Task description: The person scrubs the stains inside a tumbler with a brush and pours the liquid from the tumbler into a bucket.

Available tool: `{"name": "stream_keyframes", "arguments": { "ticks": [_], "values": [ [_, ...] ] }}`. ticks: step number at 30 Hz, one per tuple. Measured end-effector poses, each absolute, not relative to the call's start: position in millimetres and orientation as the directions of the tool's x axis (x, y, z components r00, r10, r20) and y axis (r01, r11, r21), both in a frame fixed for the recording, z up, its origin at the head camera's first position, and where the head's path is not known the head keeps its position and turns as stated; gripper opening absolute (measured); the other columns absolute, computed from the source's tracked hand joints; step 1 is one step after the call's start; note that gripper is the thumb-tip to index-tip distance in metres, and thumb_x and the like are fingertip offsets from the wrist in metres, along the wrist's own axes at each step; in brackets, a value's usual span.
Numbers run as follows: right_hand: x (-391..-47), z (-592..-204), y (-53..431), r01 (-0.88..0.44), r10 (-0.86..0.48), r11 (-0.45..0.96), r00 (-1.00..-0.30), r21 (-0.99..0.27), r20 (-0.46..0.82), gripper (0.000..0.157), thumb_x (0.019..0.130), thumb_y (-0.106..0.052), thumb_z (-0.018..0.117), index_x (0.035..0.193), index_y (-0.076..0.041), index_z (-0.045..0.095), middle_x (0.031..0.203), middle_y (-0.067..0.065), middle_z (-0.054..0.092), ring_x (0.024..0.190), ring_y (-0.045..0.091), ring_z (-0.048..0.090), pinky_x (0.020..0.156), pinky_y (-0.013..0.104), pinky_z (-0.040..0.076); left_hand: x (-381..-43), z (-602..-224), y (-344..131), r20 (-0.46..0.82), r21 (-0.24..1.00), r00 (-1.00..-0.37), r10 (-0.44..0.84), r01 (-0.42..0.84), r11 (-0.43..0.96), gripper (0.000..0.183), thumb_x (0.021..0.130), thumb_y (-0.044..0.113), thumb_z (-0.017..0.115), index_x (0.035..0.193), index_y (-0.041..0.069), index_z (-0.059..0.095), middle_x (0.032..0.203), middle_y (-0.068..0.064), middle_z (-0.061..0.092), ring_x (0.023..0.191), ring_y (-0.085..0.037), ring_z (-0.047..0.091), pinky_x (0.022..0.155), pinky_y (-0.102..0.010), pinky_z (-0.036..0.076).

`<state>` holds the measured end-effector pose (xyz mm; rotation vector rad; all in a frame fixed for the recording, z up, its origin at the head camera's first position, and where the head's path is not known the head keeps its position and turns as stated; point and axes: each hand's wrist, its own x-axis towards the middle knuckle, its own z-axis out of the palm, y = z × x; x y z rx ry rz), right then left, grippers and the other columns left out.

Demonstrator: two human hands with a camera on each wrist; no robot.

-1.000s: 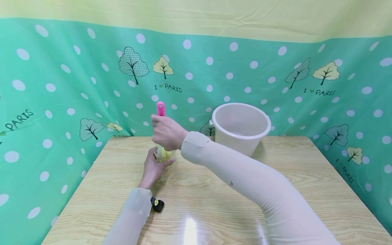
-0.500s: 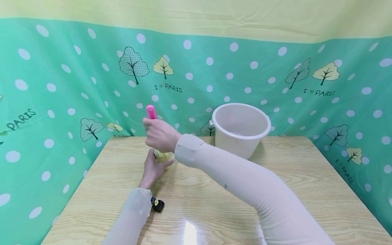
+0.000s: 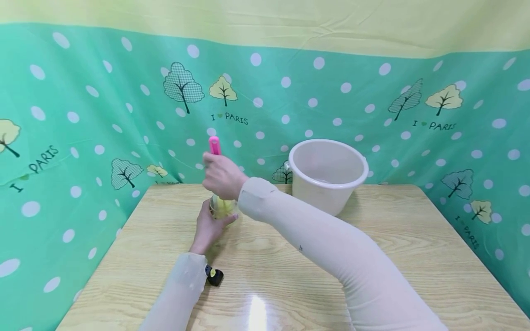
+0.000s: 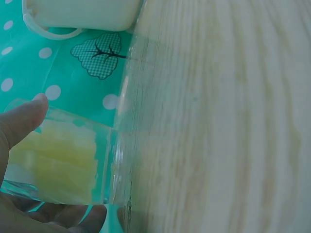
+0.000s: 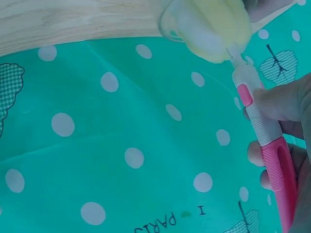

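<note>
In the head view my left hand [image 3: 209, 228] grips a clear glass [image 3: 232, 212] at the left rear of the table. The left wrist view shows the thumb on one side of the glass [image 4: 111, 158] and fingers on the other. My right hand [image 3: 223, 177], just above it, holds a sponge cup brush [image 3: 214, 145] by its handle, with the pink end sticking up. Thumb and fingers wrap its pink-and-white grip [image 5: 260, 116] in the right wrist view. Its yellow-and-white sponge head [image 5: 228, 24] is inside the glass, pressed against the wall.
A white bucket [image 3: 323, 197] stands at the back of the wooden table [image 3: 265, 271], right of the hands. Close behind hangs a green dotted curtain [image 3: 265, 82]. A small black device [image 3: 214, 277] sits at the left wrist.
My right hand with the brush swung left and slightly down, then back right and up. My left hand keeps the glass at nearly the same spot.
</note>
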<state>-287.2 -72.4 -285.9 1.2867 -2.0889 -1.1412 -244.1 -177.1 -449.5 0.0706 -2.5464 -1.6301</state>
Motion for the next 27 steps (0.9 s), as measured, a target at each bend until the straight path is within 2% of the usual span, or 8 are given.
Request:
{"name": "stream_keyframes", "arguments": {
  "ticks": [5,12,18,27],
  "values": [
    [-291.3,-287.0,-65.1,-0.536,-0.876,0.247,-0.481,0.807,-0.051,0.020,0.087,-0.027,0.055,0.100,-0.024,0.070,0.104,0.001,0.071,0.095,0.022,0.050,0.096,0.040,0.026,-244.9,-449.3,-177.3,0.079,0.904,-0.991,-0.105,0.027,0.426,0.087,0.076,0.033,0.081,0.142,0.007,0.030,0.135,-0.015,0.046,0.121,-0.032,0.047,0.101,-0.046,0.040],
    [-293.8,-286.8,-55.4,-0.545,-0.872,0.256,-0.487,0.798,-0.054,0.018,0.083,-0.030,0.057,0.094,-0.024,0.069,0.096,0.000,0.071,0.090,0.022,0.050,0.092,0.038,0.028,-244.9,-449.2,-176.4,0.091,0.910,-0.989,-0.116,0.035,0.414,0.084,0.074,0.029,0.083,0.138,0.006,0.033,0.126,-0.013,0.051,0.113,-0.030,0.052,0.098,-0.044,0.042],
    [-293.8,-286.7,-50.8,-0.561,-0.870,0.281,-0.491,0.779,-0.040,0.016,0.079,-0.030,0.057,0.089,-0.024,0.069,0.091,-0.001,0.070,0.089,0.021,0.050,0.092,0.037,0.029,-246.0,-449.4,-176.9,0.071,0.917,-0.991,-0.114,0.020,0.399,0.086,0.074,0.028,0.083,0.138,0.004,0.032,0.129,-0.015,0.050,0.115,-0.031,0.051,0.099,-0.045,0.041],
    [-291.6,-284.7,-50.5,-0.584,-0.883,0.260,-0.466,0.769,-0.055,0.018,0.078,-0.031,0.058,0.090,-0.024,0.069,0.094,0.000,0.071,0.091,0.021,0.050,0.093,0.037,0.028,-247.0,-449.1,-178.0,0.054,0.922,-0.992,-0.110,0.007,0.387,0.087,0.074,0.028,0.083,0.139,0.004,0.031,0.132,-0.016,0.048,0.119,-0.032,0.048,0.103,-0.046,0.039]
  ]
}}
